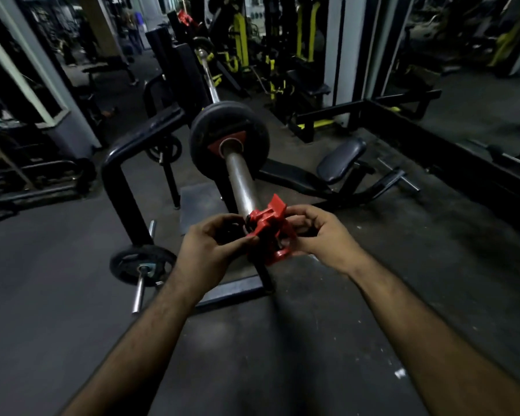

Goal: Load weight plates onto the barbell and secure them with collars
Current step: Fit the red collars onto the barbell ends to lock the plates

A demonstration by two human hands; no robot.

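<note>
A steel barbell point(241, 178) rests on a black rack and points toward me. One black weight plate point(222, 127) with a red triangle mark sits far up its near sleeve. A red plastic collar point(267, 226) is at the tip of the sleeve, its lever flap raised. My left hand point(210, 250) grips the collar from the left, fingers curled round it. My right hand point(315, 232) pinches it from the right. A second red collar point(186, 18) shows at the bar's far end.
The black rack frame point(117, 181) stands left of the bar, with a small plate point(141, 264) on a storage peg low at the left. A padded seat point(339, 159) lies on the right. Yellow-and-black machines fill the background. Dark rubber floor lies under my arms.
</note>
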